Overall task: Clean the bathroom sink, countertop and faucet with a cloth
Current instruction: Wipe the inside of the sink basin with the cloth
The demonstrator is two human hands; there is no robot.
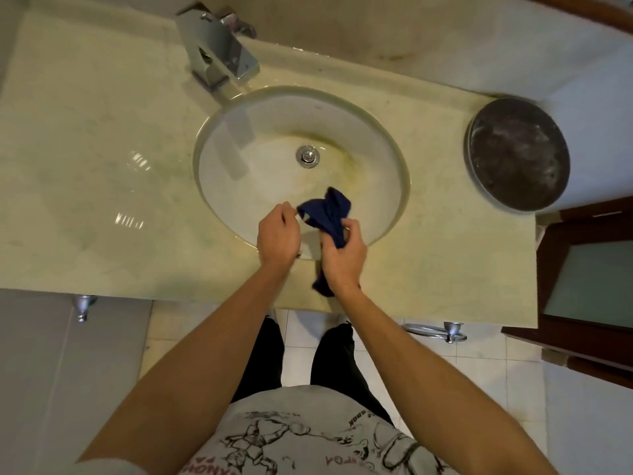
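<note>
Head view | right hand (343, 258) grasps bunched dark blue cloth (328, 214) over near rim of sink (387, 186) | left hand (278, 234) pinches its corner | basin stained yellow, wiping apparently pending | faucet (219, 51), countertop (89, 173) likely untouched

Pale marble countertop (96, 138), round inset sink (383, 156), chrome faucet (219, 53) behind, dark round pan (517, 154) at right

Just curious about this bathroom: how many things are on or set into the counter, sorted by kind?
Faucet: 1
Sink: 1
Cloth, held over the sink by both hands: 1
Round dark lid: 1
Total: 4
</note>
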